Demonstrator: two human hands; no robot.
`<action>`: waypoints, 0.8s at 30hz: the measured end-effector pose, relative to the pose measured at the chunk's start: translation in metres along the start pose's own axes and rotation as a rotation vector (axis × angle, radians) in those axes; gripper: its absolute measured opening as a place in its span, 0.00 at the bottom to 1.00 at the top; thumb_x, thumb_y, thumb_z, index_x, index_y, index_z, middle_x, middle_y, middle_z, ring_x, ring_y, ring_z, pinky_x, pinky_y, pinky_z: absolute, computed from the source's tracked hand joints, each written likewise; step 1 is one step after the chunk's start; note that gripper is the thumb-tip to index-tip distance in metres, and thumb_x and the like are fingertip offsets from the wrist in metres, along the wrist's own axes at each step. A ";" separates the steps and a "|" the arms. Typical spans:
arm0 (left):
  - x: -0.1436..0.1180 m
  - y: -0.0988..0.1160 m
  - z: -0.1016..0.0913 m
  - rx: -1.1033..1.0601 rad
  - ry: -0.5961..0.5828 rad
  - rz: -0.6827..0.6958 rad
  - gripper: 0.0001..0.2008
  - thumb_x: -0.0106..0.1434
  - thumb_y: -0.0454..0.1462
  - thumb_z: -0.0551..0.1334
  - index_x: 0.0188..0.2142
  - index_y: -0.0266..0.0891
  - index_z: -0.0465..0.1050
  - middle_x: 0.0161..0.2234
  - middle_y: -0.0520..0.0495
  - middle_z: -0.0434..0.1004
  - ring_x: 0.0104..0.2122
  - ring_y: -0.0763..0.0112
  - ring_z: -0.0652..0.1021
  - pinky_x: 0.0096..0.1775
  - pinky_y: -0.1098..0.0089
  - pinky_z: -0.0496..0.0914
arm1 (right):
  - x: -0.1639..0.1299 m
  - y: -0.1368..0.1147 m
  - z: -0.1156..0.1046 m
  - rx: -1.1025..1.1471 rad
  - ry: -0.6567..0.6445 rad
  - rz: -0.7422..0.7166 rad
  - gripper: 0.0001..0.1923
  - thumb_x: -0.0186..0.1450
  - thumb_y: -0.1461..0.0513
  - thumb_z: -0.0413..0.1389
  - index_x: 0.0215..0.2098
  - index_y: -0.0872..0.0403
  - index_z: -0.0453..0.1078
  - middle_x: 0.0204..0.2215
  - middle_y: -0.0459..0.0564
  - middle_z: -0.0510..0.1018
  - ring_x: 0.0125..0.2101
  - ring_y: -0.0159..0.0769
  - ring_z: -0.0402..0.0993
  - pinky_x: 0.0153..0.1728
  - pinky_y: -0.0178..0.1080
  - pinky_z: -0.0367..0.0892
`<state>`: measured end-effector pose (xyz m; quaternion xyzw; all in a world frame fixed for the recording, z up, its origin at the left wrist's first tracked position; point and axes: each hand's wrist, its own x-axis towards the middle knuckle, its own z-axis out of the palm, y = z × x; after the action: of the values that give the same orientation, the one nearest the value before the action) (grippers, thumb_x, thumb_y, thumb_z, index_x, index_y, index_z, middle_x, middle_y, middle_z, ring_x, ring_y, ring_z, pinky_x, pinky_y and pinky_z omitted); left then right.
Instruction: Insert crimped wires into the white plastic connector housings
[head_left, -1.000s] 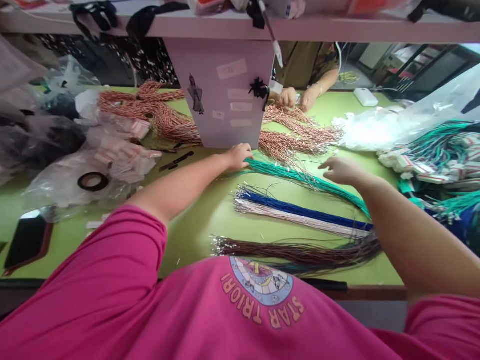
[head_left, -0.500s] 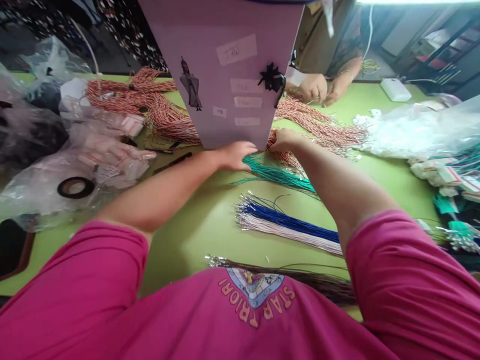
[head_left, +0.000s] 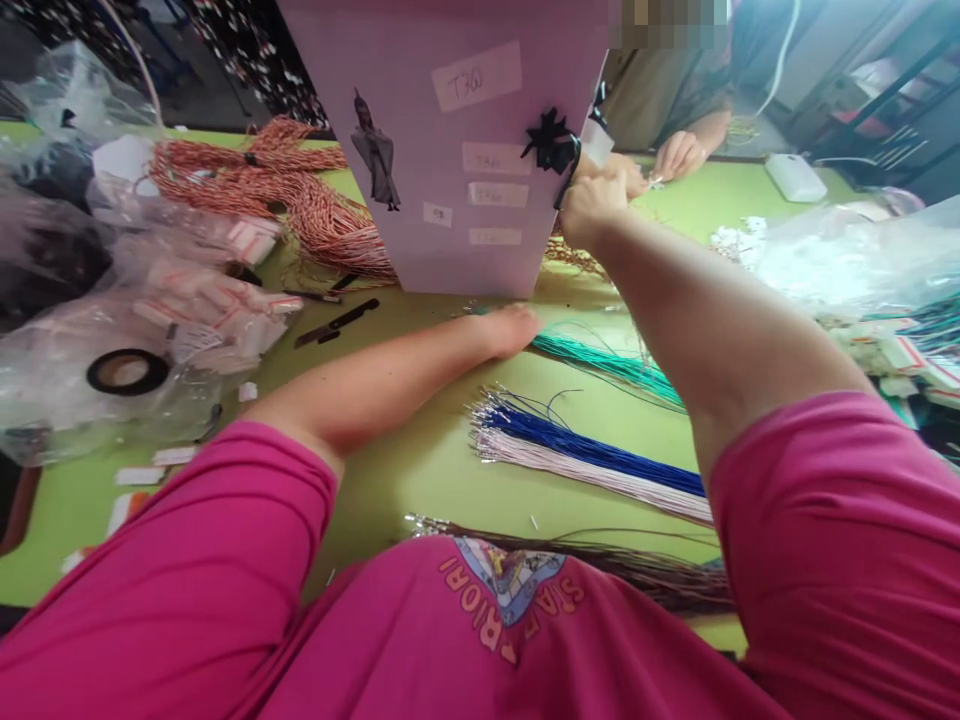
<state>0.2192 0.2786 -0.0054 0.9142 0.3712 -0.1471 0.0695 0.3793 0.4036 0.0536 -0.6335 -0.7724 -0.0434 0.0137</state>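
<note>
The right hand [head_left: 592,205] has lifted from the desk [head_left: 420,470], fist closed by the black bow [head_left: 551,145]; grip contents unclear. The left hand [head_left: 510,328] still presses the green wires [head_left: 600,362], fingers flat.

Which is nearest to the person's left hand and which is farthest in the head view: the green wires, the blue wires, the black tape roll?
Measured from the left hand:
1. green wires, touching the hand, on its right.
2. blue wires, lower right, toward the body.
3. black tape roll, far left, in the plastic bags.
</note>
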 end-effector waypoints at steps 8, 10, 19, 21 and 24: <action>-0.016 0.002 -0.004 -0.070 0.055 -0.019 0.20 0.65 0.31 0.53 0.55 0.33 0.72 0.51 0.33 0.77 0.51 0.54 0.78 0.50 0.61 0.71 | -0.049 0.041 0.022 0.283 -0.044 0.079 0.37 0.63 0.58 0.60 0.66 0.64 0.58 0.71 0.68 0.51 0.69 0.65 0.43 0.65 0.68 0.39; -0.021 0.000 -0.011 -0.135 0.018 -0.042 0.21 0.64 0.33 0.56 0.56 0.36 0.71 0.49 0.35 0.79 0.47 0.54 0.80 0.47 0.61 0.71 | -0.075 0.040 0.012 0.374 -0.082 -0.007 0.38 0.63 0.62 0.58 0.68 0.65 0.55 0.72 0.67 0.50 0.70 0.56 0.44 0.68 0.57 0.42; -0.062 0.039 -0.090 0.004 0.233 0.045 0.19 0.65 0.34 0.53 0.55 0.37 0.68 0.48 0.35 0.77 0.52 0.44 0.78 0.53 0.48 0.68 | -0.203 -0.005 -0.010 0.538 -0.159 0.002 0.07 0.63 0.56 0.58 0.32 0.50 0.72 0.25 0.43 0.78 0.29 0.36 0.72 0.34 0.38 0.68; -0.082 0.045 -0.105 0.043 0.471 0.120 0.23 0.68 0.34 0.51 0.62 0.40 0.62 0.59 0.36 0.69 0.64 0.43 0.67 0.62 0.42 0.57 | -0.218 0.013 -0.029 0.542 0.055 0.116 0.08 0.65 0.57 0.53 0.32 0.52 0.69 0.27 0.45 0.76 0.30 0.35 0.69 0.34 0.38 0.66; -0.111 0.043 -0.100 0.035 0.778 0.228 0.22 0.71 0.39 0.47 0.63 0.48 0.62 0.67 0.47 0.60 0.71 0.55 0.55 0.69 0.47 0.46 | -0.252 0.056 -0.067 0.567 0.366 0.242 0.09 0.67 0.57 0.51 0.36 0.53 0.69 0.28 0.47 0.74 0.29 0.33 0.67 0.32 0.39 0.63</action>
<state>0.1955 0.1979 0.1262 0.9380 0.2633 0.2122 -0.0758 0.4818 0.1625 0.1042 -0.6731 -0.6579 0.0617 0.3322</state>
